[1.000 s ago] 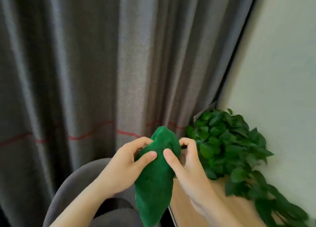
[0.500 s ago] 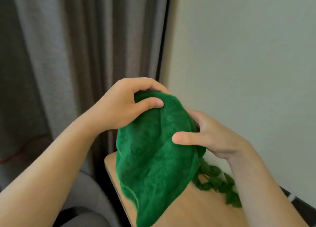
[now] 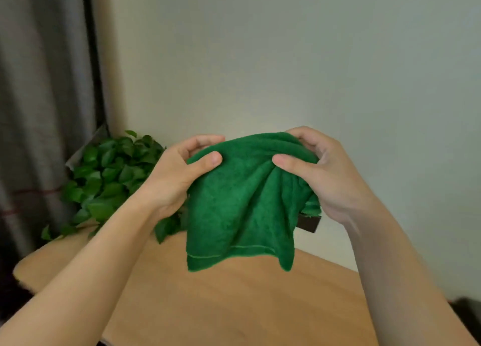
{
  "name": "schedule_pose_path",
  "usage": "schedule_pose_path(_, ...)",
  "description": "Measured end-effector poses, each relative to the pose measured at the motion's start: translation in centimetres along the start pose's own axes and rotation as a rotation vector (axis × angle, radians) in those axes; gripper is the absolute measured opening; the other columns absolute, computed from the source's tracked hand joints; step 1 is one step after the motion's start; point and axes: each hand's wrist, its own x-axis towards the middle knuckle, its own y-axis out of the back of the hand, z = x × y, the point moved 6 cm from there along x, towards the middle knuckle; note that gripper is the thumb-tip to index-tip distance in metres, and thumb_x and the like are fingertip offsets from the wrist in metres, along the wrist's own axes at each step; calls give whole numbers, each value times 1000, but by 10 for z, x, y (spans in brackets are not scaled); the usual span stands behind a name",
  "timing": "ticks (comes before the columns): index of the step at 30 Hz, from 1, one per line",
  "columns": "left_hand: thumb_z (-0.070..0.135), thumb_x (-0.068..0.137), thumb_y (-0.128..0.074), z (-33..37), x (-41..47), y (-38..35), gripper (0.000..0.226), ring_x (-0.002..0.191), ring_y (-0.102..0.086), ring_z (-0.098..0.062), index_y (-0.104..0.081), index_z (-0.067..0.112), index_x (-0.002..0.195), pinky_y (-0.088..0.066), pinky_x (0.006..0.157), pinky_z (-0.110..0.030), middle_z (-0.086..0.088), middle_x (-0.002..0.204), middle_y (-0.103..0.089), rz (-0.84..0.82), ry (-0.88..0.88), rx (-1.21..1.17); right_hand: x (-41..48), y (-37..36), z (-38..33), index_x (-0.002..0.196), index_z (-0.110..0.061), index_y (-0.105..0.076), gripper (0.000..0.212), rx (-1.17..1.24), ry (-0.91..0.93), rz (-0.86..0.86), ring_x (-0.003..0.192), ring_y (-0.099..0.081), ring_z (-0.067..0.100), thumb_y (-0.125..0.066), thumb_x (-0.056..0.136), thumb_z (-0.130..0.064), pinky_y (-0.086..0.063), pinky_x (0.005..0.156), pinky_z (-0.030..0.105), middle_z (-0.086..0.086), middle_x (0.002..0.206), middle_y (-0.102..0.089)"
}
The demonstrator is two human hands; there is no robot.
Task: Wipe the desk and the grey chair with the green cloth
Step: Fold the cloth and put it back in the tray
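The green cloth (image 3: 242, 205) hangs in the air above the wooden desk (image 3: 234, 306), held up by both hands at its top edge. My left hand (image 3: 179, 176) pinches its upper left corner between thumb and fingers. My right hand (image 3: 325, 173) grips the upper right part the same way. The cloth's lower hem dangles a little above the desktop. The grey chair is out of view.
A leafy green plant (image 3: 109, 173) sits at the desk's far left corner against the pale wall (image 3: 286, 59). Grey curtains (image 3: 39, 98) hang at the left. A small dark object (image 3: 308, 223) shows behind the cloth, and a dark item (image 3: 468, 311) lies at the right edge.
The view has swung right from the curtain and chair to the desk and wall. Both hands have spread apart, opening the bunched cloth out wider over the desk.
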Motion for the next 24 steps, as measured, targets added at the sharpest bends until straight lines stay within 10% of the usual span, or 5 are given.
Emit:
schedule_pose_path(6, 21, 83, -75, -80, -20, -119, 40, 114, -67, -24, -67, 12, 121, -55, 89, -28, -7, 122, -72, -391, 172, 71, -64, 89, -3, 100, -24, -75, 18, -38, -57, 197, 91, -75, 20, -70, 90, -11, -59, 74, 28, -1, 98, -77)
schedule_pose_path(14, 27, 99, -54, -96, -6, -273, 15, 92, -68, -8, -65, 25, 108, -54, 77, -25, 9, 96, -72, -268, 34, 85, -188, 251, 23, 110, -5, -69, 48, 97, -251, 533, 81, -75, 26, -85, 66, -16, -62, 67, 33, 11, 95, -78)
schedule_pose_path(24, 20, 101, -47, -150, 2, -454, 30, 84, -67, -4, -69, 40, 94, -52, 71, -18, 14, 88, -71, -124, -112, -29, -294, 390, 91, 123, 4, -63, 43, 445, -386, 479, 128, -56, 44, -71, 84, -11, -56, 95, 44, 24, 131, -65)
